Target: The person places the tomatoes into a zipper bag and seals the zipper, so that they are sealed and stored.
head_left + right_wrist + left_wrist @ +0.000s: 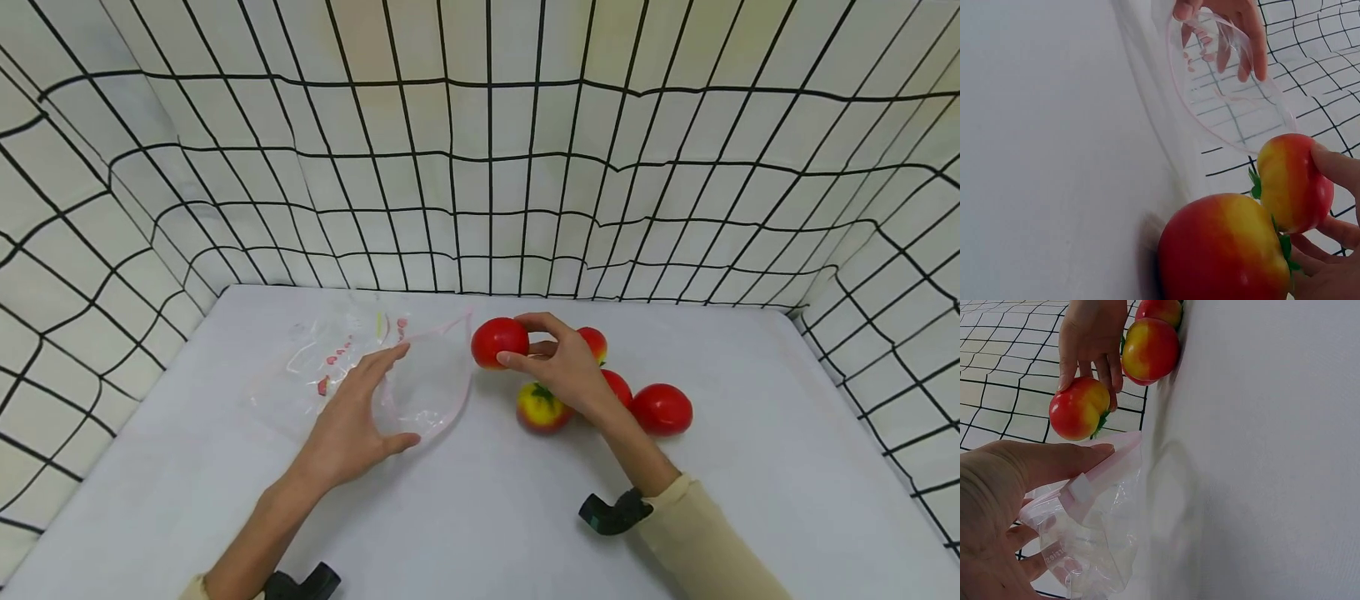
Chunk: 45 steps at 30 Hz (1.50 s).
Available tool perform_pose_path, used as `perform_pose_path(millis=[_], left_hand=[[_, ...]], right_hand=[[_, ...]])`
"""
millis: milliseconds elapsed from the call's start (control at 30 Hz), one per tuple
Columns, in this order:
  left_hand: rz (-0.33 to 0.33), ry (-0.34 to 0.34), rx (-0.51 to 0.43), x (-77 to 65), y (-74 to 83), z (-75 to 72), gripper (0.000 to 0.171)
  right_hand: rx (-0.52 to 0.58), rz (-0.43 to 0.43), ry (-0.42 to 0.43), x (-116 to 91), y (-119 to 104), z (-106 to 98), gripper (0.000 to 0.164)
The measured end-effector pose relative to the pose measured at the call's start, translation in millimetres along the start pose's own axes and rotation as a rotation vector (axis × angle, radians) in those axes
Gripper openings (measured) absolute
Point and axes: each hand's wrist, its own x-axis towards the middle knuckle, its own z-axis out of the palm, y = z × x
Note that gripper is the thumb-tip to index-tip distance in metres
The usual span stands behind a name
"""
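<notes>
My right hand (566,367) pinches a red and yellow tomato (499,342) with a green leafy top, near the mouth of a clear zip bag (431,379). In the right wrist view, the held tomato (1291,182) overlaps the pink rim of the bag (1179,94). My left hand (345,433) curls round the bag, thumb and fingers spread wide. The left wrist view has its thumb (1066,459) along the pink rim beside a white slider (1077,489). The mouth of the bag gapes toward the tomato.
Several more tomatoes lie by my right forearm, among them a yellow-topped one (543,408) and a red one (662,408). The white table (480,517) is bounded at the back and sides by black wire mesh (487,154).
</notes>
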Motion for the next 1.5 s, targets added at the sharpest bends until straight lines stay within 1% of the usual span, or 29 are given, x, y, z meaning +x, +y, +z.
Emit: perform_pose_path(millis=[333,533,700,933,1100,1333,1500], left_hand=[[-0.009,-0.005,-0.022,1.2,-0.5,1.5,0.111],[-0.019,-0.008,-0.006,0.7,0.3,0.4,0.111],[-0.008,0.005,-0.007,1.2,0.3,-0.8,0.108],[-0.004,0.002,-0.019,1.1,-0.2,-0.4,0.107],[-0.007,0.002,-0.014,1.0,0.2,-0.3,0.108],[0.002,0.013,-0.012,1.4,0.1,0.0,0.108],[-0.006,0.011,-0.014,1.3,0.1,0.5,0.108]], right_hand=[[0.010,-0.046,0.012,-4,-4,8,0.069],[0.026,-0.029,-0.006,-6,-7,15,0.072],[0.019,-0.026,0.003,-7,-10,20,0.071],[0.029,-0.036,-0.017,-12,-13,26,0.068],[0.019,-0.065,-0.034,-15,-14,29,0.067],[-0.004,-0.107,-0.029,-17,-17,32,0.067],[-0.012,-0.137,-0.032,-18,-18,35,0.065]])
